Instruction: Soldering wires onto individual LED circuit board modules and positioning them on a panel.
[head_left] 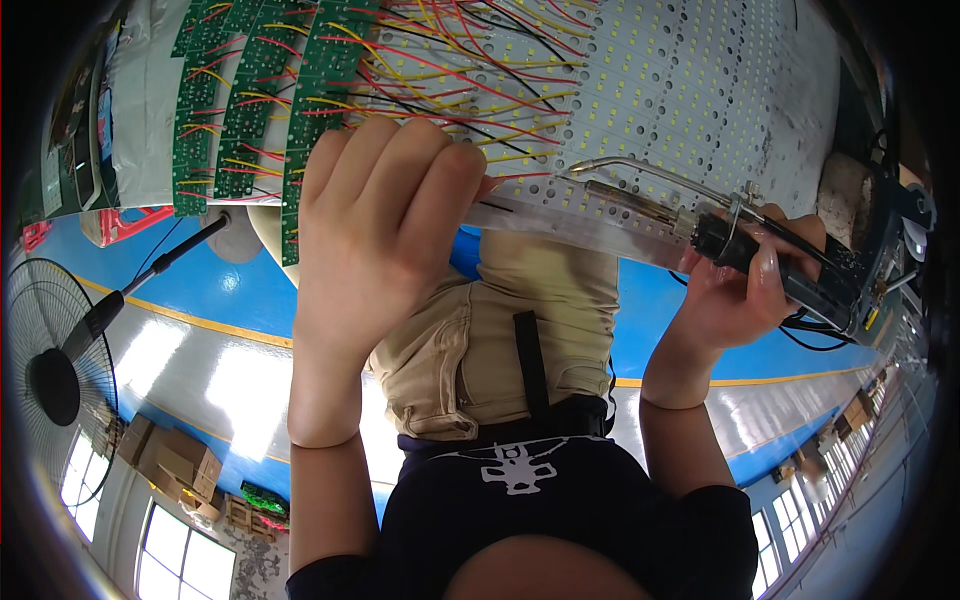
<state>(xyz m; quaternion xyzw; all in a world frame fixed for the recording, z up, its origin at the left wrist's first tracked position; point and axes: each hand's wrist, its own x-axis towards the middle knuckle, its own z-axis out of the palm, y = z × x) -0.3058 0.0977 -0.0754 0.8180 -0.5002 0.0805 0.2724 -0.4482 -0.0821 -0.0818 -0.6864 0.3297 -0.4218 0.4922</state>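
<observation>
My right hand (pixel 740 290) is wrapped round the black handle of a soldering iron (pixel 640 205), which has a thin curved metal tube clamped along its side. The iron's tip points left, close to the end of a red wire (pixel 525 176). My left hand (pixel 385 190) is closed, with its thumb and forefinger pinching that red wire; the exact grip is partly hidden under the knuckles. Beneath both hands lies a white LED panel (pixel 690 90) dotted with rows of small yellowish chips. Green circuit boards (pixel 325 75) rest left of my left hand, with red, yellow and black wires running from them onto the panel.
A dark soldering stand or feeder (pixel 880 240) with cables is at the right edge. A black floor fan (pixel 55 375) stands at lower left. Cardboard boxes (pixel 180 465) sit farther off, beyond the blue and grey floor (pixel 235 300).
</observation>
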